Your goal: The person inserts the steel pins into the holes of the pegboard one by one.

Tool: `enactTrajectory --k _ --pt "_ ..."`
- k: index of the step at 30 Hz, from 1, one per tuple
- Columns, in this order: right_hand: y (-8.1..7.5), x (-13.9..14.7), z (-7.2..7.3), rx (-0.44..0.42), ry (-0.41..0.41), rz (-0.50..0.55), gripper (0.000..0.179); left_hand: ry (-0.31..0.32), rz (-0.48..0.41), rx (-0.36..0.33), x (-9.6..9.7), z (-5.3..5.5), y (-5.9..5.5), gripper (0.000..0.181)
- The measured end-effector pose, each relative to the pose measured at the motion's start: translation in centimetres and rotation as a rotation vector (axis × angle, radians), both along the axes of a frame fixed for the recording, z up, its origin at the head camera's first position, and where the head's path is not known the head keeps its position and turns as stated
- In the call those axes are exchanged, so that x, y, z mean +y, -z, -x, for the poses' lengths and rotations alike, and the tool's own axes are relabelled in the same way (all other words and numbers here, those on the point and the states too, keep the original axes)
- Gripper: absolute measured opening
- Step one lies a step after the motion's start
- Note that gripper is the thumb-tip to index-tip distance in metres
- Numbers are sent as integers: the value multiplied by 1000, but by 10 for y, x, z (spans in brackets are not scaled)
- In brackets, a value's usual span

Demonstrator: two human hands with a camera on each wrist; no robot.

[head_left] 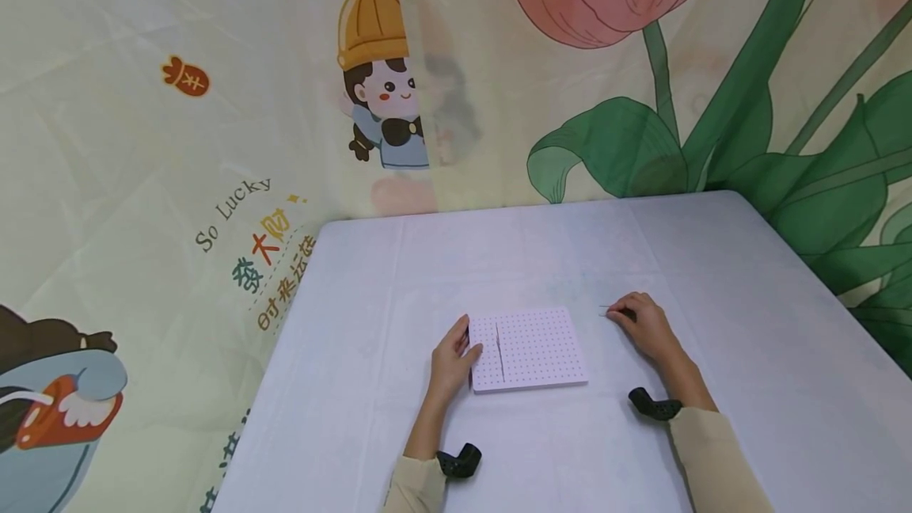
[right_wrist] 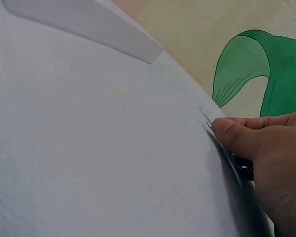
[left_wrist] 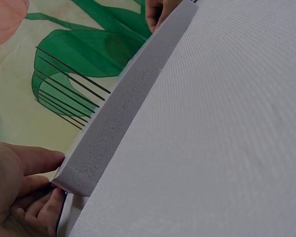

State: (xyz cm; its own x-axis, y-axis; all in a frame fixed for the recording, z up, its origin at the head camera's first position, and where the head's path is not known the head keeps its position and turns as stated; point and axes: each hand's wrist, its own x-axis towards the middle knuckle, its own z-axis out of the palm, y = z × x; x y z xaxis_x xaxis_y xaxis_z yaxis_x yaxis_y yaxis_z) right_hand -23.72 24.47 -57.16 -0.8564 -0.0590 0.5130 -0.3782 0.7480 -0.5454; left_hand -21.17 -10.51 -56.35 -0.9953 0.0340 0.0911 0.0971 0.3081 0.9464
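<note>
A pale lilac pegboard [head_left: 543,351] with a grid of small holes lies flat on the table. Several thin dark pins [left_wrist: 73,69] stand upright in a row near its left side. My left hand [head_left: 450,359] grips the board's left edge, thumb on the upper edge and fingers curled at the corner below, as the left wrist view shows. To the right of the board, my right hand [head_left: 644,327] pinches a thin needle-like pin [right_wrist: 208,124] between thumb and forefinger, its tip pointing left. Whether a second pin is held I cannot tell; most of it is hidden by the fingers.
A white cloth covers the table [head_left: 342,418]. Behind it hangs a printed backdrop [head_left: 470,172] with flowers and cartoon figures. Black wrist devices sit near both cuffs, the left one [head_left: 461,461] and the right one [head_left: 654,404] close above the tabletop.
</note>
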Motion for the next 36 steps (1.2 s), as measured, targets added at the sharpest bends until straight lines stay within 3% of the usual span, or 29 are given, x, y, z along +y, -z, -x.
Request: enactTrajectory --k 6,13,16,23,29,36 --pt "-6 -14 0 -4 14 33 9 3 0 -1 -1 -1 0 58" --pt "-22 -38 8 9 -12 201 17 -4 5 -2 -2 0 -1 59" --pt "-32 -57 9 8 -66 278 16 -4 3 -1 -1 0 0 59" --pt "-50 -107 5 0 -304 441 9 1 -18 -1 0 0 0 58" --pt "-66 -142 -10 -80 -382 450 10 9 -13 2 0 -1 0 58" --pt "-62 -164 -14 -91 -385 410 10 23 -17 20 -1 -1 -2 58"
